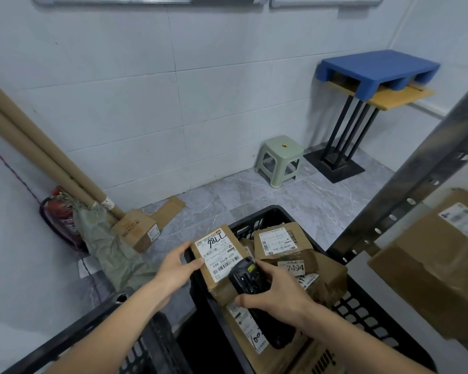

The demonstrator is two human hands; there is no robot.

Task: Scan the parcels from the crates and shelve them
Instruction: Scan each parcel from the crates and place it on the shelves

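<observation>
So the person is mid-scan here, standing over a black crate (268,214) stuffed with brown cardboard parcels. Left hand (173,268) is wrapped around the near-left edge of one parcel (214,255), thumb on top and fingers curled around the side, holding it up over the crate's left rim and tilted so its white label (219,256) faces up. That makes sense, since the barcodes need to be out in the open for the reader. Right hand (276,292) is clamped around a black handheld scanner (247,276), whose nose sits right over the label's lower corner, looking like it nearly touches the box. My guess is it's being aimed at the barcode strip. The label has a handwritten number on it, and another parcel (284,245) still lying in the crate has "7494" on a sticker, so these look like shelf codes. Plenty more parcels are piled underneath, so I'd say the job is nowhere near done. A metal shelf upright (416,184) runs up the right side with a big box (438,265) already sitting on the rack, so the shelf is close for the next step. There's a second black crate (146,344) at the lower left.
</observation>
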